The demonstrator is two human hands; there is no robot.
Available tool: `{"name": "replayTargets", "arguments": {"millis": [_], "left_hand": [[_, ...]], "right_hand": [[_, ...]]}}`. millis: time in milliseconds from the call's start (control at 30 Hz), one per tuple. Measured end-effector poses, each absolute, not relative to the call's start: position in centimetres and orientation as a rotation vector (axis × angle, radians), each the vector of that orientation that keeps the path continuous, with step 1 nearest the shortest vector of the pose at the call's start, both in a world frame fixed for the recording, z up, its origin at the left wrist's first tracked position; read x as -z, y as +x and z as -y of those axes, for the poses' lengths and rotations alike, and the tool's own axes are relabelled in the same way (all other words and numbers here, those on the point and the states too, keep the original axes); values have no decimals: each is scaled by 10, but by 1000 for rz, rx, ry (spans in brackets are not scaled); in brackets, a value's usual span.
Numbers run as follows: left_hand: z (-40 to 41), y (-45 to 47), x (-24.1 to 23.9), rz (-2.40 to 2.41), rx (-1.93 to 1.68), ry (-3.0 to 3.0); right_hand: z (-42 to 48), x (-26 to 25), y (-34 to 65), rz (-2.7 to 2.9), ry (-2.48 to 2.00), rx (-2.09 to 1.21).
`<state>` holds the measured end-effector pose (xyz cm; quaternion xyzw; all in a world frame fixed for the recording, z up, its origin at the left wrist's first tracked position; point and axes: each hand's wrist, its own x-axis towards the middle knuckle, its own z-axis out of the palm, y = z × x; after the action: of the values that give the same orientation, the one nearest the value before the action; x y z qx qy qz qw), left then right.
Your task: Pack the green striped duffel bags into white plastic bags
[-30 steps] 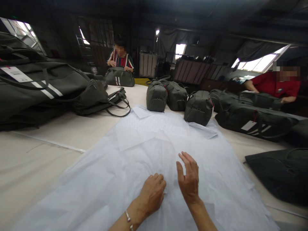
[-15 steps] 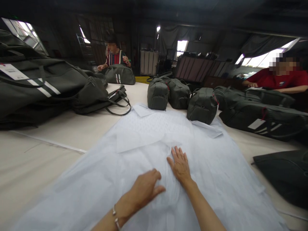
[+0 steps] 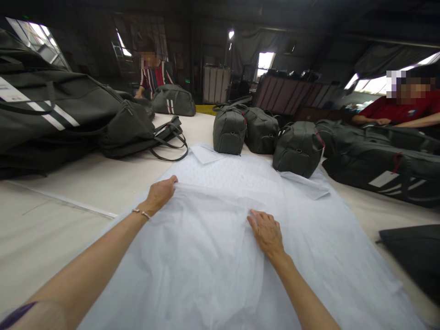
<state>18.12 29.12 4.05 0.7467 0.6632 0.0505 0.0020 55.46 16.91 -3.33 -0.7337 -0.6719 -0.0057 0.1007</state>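
Observation:
A wide stack of thin white tissue sheets [image 3: 220, 256] lies on the pale table in front of me. My left hand [image 3: 161, 193] reaches forward and pinches the far left corner of the top sheet, lifting its edge a little. My right hand [image 3: 266, 233] rests on the same sheet near its far edge, fingers curled on the paper. A thin bracelet circles my left wrist.
Dark green duffel bags [image 3: 229, 130] stand just beyond the paper, with flat bags [image 3: 62, 114] piled at left and right. One person in a striped top [image 3: 154, 75] works at the far end; another in red [image 3: 402, 112] sits at right. Bare table [image 3: 44, 229] lies to my left.
My left hand has moved from the near middle of the paper out to its far left corner and taken hold there. My right hand has stayed near the sheet's far edge.

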Motion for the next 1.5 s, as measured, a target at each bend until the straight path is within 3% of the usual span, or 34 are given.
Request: {"name": "replayTargets", "arguments": {"millis": [167, 300, 500, 600, 667, 733, 933, 1300, 1500], "left_hand": [[-320, 146, -74, -2147, 72, 2250], [-334, 138, -67, -2142, 230, 2202], [-322, 179, -52, -2171, -2, 2462], [-295, 240, -43, -1624, -348, 2952], [-272, 287, -26, -1054, -399, 3075], [-251, 327, -2, -840, -380, 3006], [-230, 363, 46, -1033, -299, 2786], [-210, 359, 64, -1417, -376, 2672], [-212, 363, 65, -1477, -252, 2657]], "right_hand": [[-194, 29, 560, 2059, -2166, 150], [-203, 38, 562, 2025, -2157, 142], [-201, 63, 566, 1960, -2156, 171], [-203, 68, 565, 1965, -2173, 142], [-205, 68, 565, 1956, -2165, 108], [-204, 66, 566, 1915, -2150, 65], [-168, 66, 581, 2081, -1969, -4], [-110, 83, 566, 1908, -2226, 138], [-91, 77, 561, 1789, -2395, 9]]}}
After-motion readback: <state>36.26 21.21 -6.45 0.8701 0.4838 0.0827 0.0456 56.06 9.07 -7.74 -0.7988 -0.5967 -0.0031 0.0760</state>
